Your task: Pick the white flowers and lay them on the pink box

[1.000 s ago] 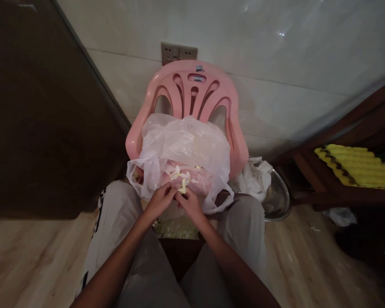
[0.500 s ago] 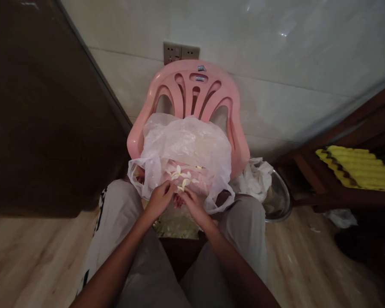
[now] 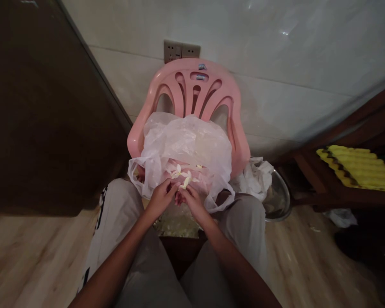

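Note:
My left hand and my right hand meet over my lap, thumbs and fingers pinched together. A pale yellow-white flower sticks up from the fingertips of my right hand. What the left fingers pinch is too small to make out. Just beyond the fingers, more white flowers lie at the mouth of a thin white plastic bag. The bag is spread over the seat of a pink plastic chair. Below my hands, many pale bits lie between my knees, partly hidden.
A metal basin with a crumpled white bag stands right of the chair. Yellow egg trays rest on a wooden bench. A dark panel rises at left. Behind the chair is a tiled wall with a socket.
My hands have come closer together, the left fingertips shifting slightly right toward the right hand. The flower at my right fingertips has risen a little to the right. The bag and chair stay put.

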`<state>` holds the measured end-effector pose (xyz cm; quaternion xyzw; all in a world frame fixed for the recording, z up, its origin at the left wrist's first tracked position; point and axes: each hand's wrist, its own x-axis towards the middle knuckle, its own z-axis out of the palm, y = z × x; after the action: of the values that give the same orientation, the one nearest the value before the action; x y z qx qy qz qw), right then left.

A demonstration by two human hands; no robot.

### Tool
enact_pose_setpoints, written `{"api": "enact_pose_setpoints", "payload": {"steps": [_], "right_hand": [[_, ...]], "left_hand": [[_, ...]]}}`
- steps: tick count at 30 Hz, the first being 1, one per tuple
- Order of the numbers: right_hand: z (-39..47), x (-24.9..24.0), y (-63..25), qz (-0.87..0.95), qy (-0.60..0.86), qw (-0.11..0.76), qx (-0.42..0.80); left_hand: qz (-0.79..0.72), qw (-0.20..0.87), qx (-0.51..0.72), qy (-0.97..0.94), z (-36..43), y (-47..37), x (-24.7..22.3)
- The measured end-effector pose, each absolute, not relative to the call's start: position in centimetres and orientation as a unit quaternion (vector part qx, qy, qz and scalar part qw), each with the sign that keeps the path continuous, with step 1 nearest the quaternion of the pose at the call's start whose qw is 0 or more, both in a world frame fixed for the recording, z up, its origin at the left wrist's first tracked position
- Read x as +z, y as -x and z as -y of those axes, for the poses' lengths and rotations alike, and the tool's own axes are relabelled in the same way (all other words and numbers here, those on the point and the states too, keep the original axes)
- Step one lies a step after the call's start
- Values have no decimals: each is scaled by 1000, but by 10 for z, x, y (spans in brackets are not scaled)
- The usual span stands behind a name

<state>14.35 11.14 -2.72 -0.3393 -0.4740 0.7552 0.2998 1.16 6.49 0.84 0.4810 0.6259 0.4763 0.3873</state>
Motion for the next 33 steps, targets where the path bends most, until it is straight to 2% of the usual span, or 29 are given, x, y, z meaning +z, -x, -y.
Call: {"api": "enact_pose_setpoints", "payload": {"steps": [23, 28, 33], "right_hand": [[-105, -33, -140, 496, 347, 340, 719], [-108, -28, -147, 574, 337, 280, 692], [-111, -23, -155, 709, 345, 274, 550]], "left_hand": [[-700, 304, 345, -546, -72, -6, -11], [-661, 371, 355, -547, -72, 2, -15], [-620, 515, 386, -448, -74, 7, -24]]}}
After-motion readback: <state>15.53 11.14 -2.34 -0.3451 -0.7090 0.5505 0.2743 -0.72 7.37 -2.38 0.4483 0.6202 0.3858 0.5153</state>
